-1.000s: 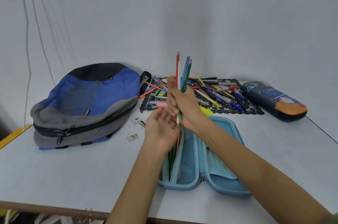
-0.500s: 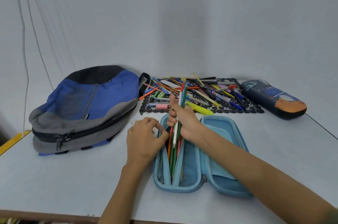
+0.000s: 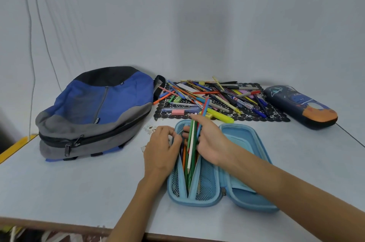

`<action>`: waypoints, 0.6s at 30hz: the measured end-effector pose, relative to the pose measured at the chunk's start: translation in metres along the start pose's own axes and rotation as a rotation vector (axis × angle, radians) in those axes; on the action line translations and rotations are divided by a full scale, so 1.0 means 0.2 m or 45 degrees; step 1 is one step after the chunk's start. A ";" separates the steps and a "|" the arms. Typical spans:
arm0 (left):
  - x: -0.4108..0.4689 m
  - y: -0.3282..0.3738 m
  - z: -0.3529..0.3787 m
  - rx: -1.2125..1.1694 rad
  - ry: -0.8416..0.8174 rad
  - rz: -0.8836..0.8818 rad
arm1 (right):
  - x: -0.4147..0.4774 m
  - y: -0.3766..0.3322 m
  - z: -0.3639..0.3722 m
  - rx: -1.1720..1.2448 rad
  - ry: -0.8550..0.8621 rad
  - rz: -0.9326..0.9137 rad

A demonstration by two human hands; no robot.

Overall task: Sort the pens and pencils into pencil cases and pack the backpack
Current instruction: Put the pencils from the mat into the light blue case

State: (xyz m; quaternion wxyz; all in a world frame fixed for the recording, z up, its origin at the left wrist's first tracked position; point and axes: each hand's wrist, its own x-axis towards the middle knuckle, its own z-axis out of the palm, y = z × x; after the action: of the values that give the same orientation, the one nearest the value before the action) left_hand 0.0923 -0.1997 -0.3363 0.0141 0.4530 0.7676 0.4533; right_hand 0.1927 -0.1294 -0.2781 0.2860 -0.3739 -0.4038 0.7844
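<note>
Right hand [image 3: 209,143] grips pencils [image 3: 191,153] slanting into the open case [image 3: 243,137]; left hand [image 3: 162,145] pinches its left rim. Bare table [image 3: 79,186] lies near left.

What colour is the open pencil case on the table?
The pencil case is light blue, best seen in the head view.

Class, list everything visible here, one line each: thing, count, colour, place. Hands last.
table: one, pale grey, beneath everything.
backpack: one, blue, grey, black, left.
lace mat: one, black, back centre.
loose pens and pencils: many, mixed, on mat.
open pencil case: one, light blue, front centre.
closed pencil case: one, navy and orange, right.
pencil bundle: several, mixed, entering open case.
left hand: pinching case's pocket edge.
right hand: gripping pencil bundle.
</note>
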 end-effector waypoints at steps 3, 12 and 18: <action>0.00 0.00 0.00 0.007 -0.002 0.002 | -0.04 0.02 0.00 -0.004 -0.042 0.037; 0.00 -0.01 0.00 0.024 0.011 0.028 | -0.12 -0.01 -0.08 -0.097 -0.233 0.128; 0.00 -0.01 0.00 0.027 0.012 0.034 | -0.17 -0.08 -0.13 -0.308 -0.425 0.213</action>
State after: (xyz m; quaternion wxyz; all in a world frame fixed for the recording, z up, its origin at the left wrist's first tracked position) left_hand 0.0912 -0.2004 -0.3387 -0.0005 0.4611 0.7662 0.4476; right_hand 0.2344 -0.1367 -0.2631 0.1022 -0.3028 -0.5041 0.8023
